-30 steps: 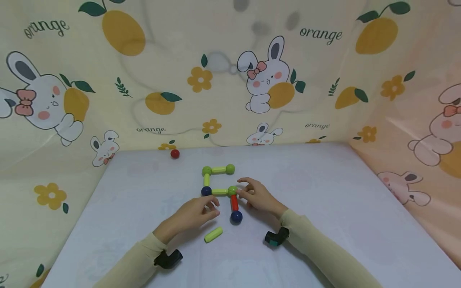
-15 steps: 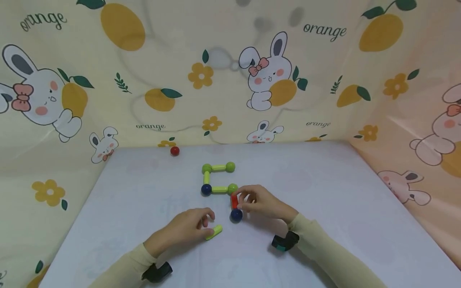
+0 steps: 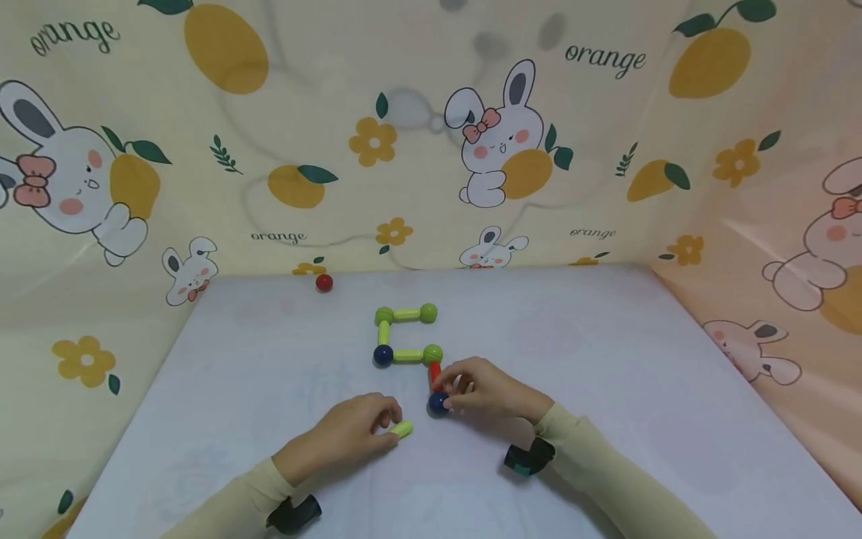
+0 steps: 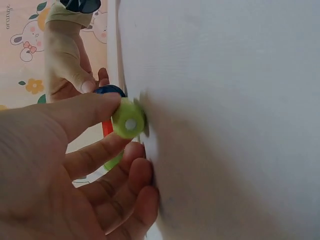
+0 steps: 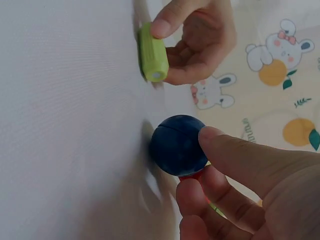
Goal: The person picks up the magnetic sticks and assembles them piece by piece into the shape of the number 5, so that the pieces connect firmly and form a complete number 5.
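My left hand [image 3: 345, 432] pinches a light green magnetic rod [image 4: 129, 120] between thumb and index finger, low over the white table. The metal tip of this rod shows in both wrist views. My right hand [image 3: 494, 391] holds a dark blue ball [image 5: 179, 146], thumb on its side and fingers curled by the red rod [image 3: 435, 374] joined to it. Beyond, the red rod meets a green ball [image 3: 433, 353]. From there a green rod [image 3: 408, 355] runs left to another blue ball [image 3: 383, 355], and further green rods and balls complete an angular chain.
A loose red ball [image 3: 325, 283] lies near the back edge of the white table [image 3: 572, 337]. The far end of the chain is a green ball [image 3: 428, 313]. Behind the table hangs a printed cloth [image 3: 417, 187] with rabbits and oranges.
My left hand has come down towards me and taken the loose green rod. My right hand has slid from the green ball along the red rod to the near blue ball.
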A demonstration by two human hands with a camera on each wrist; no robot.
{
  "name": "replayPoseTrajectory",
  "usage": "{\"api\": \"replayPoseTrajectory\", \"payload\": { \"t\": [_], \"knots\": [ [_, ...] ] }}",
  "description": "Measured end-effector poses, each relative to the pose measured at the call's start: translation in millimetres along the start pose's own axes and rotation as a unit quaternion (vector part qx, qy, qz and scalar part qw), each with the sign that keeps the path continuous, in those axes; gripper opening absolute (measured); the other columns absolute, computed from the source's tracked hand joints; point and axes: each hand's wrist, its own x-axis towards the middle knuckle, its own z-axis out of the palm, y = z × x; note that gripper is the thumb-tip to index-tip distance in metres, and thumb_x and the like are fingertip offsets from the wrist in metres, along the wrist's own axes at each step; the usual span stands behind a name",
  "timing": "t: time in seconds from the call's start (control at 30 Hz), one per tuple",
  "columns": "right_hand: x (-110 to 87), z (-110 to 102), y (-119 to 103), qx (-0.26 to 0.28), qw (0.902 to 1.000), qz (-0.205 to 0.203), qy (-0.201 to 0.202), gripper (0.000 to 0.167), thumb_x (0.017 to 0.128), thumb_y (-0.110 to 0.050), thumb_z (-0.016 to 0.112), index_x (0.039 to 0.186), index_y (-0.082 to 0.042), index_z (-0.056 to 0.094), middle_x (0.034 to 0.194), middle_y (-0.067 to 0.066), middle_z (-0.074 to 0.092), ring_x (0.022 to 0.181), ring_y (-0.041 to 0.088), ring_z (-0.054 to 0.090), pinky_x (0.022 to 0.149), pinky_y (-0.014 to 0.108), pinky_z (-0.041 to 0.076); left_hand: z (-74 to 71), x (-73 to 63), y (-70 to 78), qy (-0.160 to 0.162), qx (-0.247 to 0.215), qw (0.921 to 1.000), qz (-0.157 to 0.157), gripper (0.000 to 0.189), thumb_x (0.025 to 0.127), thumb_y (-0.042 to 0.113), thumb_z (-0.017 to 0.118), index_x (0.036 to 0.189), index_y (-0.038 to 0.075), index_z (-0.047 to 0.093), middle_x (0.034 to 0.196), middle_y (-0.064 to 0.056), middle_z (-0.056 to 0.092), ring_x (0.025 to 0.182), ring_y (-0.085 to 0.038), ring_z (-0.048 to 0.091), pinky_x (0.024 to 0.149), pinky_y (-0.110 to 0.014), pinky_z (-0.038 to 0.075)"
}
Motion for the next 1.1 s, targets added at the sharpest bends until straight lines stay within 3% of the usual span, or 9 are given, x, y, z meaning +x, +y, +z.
{"api": "replayPoseTrajectory", "payload": {
  "t": [0.3, 0.7, 0.9, 1.1],
  "knots": [
    [-1.6, 1, 1, -0.002, 1.0, 0.004, 0.001, 0.02, 0.091, -0.011, 0.074, 0.111, -0.011, 0.074, 0.093, 0.002, 0.068, 0.081, 0.008, 0.06, 0.074, 0.022, 0.053, -1.1, 9.1, -4.4, 0.007, -0.004, 0.9999, -0.007, 0.012, 0.091, 0.018, 0.072, 0.103, 0.016, 0.07, 0.086, 0.007, 0.059, 0.079, -0.009, 0.051, 0.07, -0.027, 0.044],
    [-1.2, 2, 4, -0.001, 1.0, 0.0, 0.001, 0.019, 0.092, -0.01, 0.073, 0.111, -0.01, 0.073, 0.095, 0.003, 0.069, 0.077, 0.007, 0.059, 0.07, 0.021, 0.052, -7.3, 17.9, -6.0, 0.023, -0.009, 0.9995, 0.021, 0.013, 0.092, 0.015, 0.072, 0.104, 0.017, 0.068, 0.088, 0.006, 0.06, 0.079, -0.009, 0.051, 0.07, -0.026, 0.044],
    [-2.0, 2, 5, -0.002, 1.0, 0.002, -0.002, 0.018, 0.093, -0.011, 0.073, 0.111, -0.01, 0.073, 0.093, 0.002, 0.067, 0.078, 0.007, 0.06, 0.074, 0.022, 0.053, -8.7, 24.9, -1.3, 0.024, -0.022, 0.9992, 0.024, 0.014, 0.093, 0.016, 0.072, 0.105, 0.017, 0.067, 0.089, 0.006, 0.061, 0.081, -0.01, 0.052, 0.073, -0.027, 0.045],
    [-0.5, 2, 5, -0.001, 1.0, 0.002, -0.002, 0.019, 0.093, -0.011, 0.073, 0.112, -0.01, 0.073, 0.093, 0.002, 0.067, 0.078, 0.007, 0.06, 0.075, 0.022, 0.053, -8.8, 30.8, 3.8, 0.037, -0.025, 0.9978, 0.048, 0.015, 0.092, 0.011, 0.073, 0.106, 0.014, 0.068, 0.093, 0.003, 0.062, 0.084, -0.012, 0.054, 0.074, -0.026, 0.046]
  ]
}}
